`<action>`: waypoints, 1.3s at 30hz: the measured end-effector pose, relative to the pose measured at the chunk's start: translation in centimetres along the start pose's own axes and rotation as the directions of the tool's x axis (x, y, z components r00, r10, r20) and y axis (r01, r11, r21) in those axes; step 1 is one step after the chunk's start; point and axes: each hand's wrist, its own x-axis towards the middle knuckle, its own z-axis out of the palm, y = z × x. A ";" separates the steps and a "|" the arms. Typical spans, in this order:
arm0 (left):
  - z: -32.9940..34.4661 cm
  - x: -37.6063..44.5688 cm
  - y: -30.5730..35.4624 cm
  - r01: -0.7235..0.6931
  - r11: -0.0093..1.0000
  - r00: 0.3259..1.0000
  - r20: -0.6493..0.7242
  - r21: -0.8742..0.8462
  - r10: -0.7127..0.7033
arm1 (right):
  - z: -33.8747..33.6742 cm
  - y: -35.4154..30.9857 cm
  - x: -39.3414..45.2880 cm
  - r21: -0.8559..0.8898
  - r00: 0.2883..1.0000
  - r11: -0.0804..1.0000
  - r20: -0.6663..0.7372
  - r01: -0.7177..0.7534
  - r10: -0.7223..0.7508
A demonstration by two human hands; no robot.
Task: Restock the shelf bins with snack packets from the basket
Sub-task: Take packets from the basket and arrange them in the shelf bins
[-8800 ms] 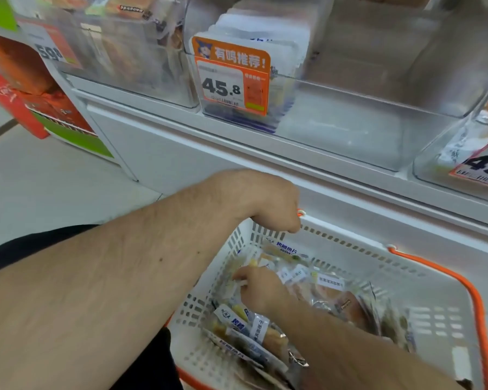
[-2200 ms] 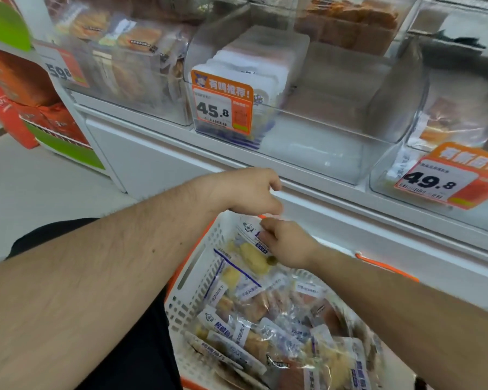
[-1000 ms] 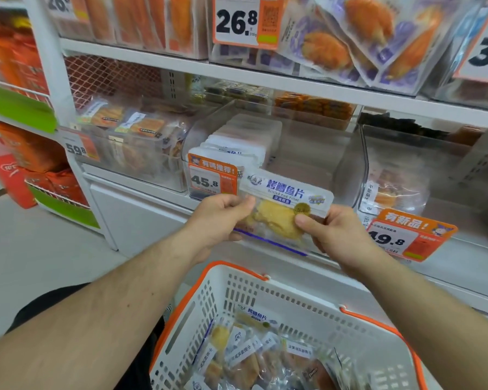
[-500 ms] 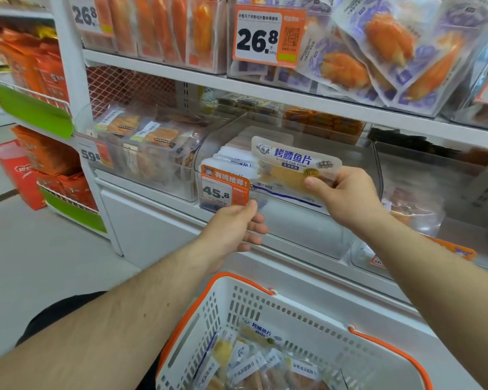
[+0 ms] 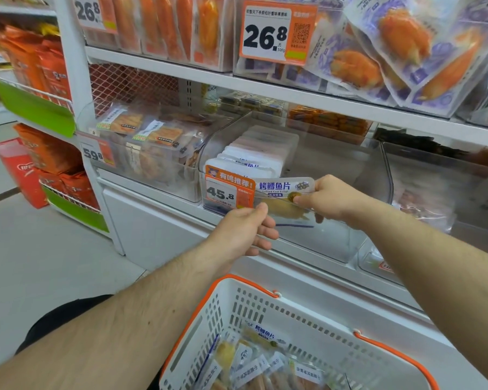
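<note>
A white-and-blue fish snack packet (image 5: 282, 192) is pinched at its right end by my right hand (image 5: 330, 198), which reaches over the front wall of a clear shelf bin (image 5: 335, 243). The packet stands inside the bin behind that wall, in front of a row of like packets (image 5: 254, 153). My left hand (image 5: 243, 232) grips the bin's front wall, just below the orange 45.8 price tag (image 5: 228, 187), thumb near the packet's lower left corner. The white basket (image 5: 237, 313) with orange handles sits below, holding several more packets (image 5: 265, 364).
Neighbouring clear bins hold other snacks at left (image 5: 152, 144) and right (image 5: 423, 201). An upper shelf (image 5: 265, 85) overhangs the bin, carrying hanging bags and a 26.8 tag. Orange packs fill the rack at far left (image 5: 45, 153). Grey floor lies at left.
My right hand has lowered the packet from above the bin down behind its front wall. My left hand has risen from below the shelf edge to the bin's front.
</note>
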 end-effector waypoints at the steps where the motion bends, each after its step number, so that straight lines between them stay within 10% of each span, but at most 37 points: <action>1: 0.0 0.0 0.0 0.002 1.000 1.000 0.001 0.000 -0.002 | -0.2 -0.1 0.1 0.007 1.000 1.000 0.010 0.001 -0.001; 15: 0.3 0.4 0.1 0.000 1.000 0.999 0.046 0.018 -0.001 | 0.8 -2.2 1.9 -0.010 0.958 0.998 0.277 -0.068 0.068; 39: 0.6 0.2 0.4 0.010 1.000 0.999 0.047 0.016 -0.011 | 3.0 -5.1 4.6 0.259 0.932 0.948 0.353 -0.186 0.087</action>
